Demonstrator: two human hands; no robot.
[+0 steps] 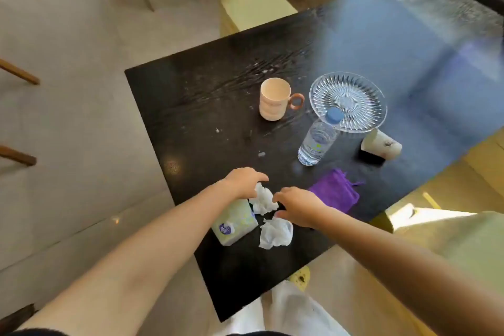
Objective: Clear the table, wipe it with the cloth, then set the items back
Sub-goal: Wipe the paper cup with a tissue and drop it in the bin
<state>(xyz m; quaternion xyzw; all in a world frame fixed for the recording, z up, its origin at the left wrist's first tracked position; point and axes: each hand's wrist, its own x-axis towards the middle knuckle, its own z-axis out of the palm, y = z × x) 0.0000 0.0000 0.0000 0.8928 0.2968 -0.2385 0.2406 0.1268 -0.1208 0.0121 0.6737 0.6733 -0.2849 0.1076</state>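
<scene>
Hands over table [207, 106] | left hand [242, 181] grip spread on crumpled tissue [263, 199] | right hand [297, 206] grip spread, hovering

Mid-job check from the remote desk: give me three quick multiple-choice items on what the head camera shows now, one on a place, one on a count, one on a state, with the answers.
1. Where does the purple cloth lie?
A. Inside the glass plate
B. On the table beside the right hand
C. On the floor

2. How many crumpled tissues are loose on the table?
A. Two
B. Four
C. None

3. How does the water bottle stand?
A. On its side, cap off
B. Upright, blue cap on
C. Held in the left hand

Answers:
1 B, the cloth rests on the dark top just past the right hand, short of the glass plate.
2 A, one crumpled tissue lies between the hands, under the left hand, and another crumpled tissue lies nearer the table's edge.
3 B, it stands upright and capped in front of the plate.
</scene>
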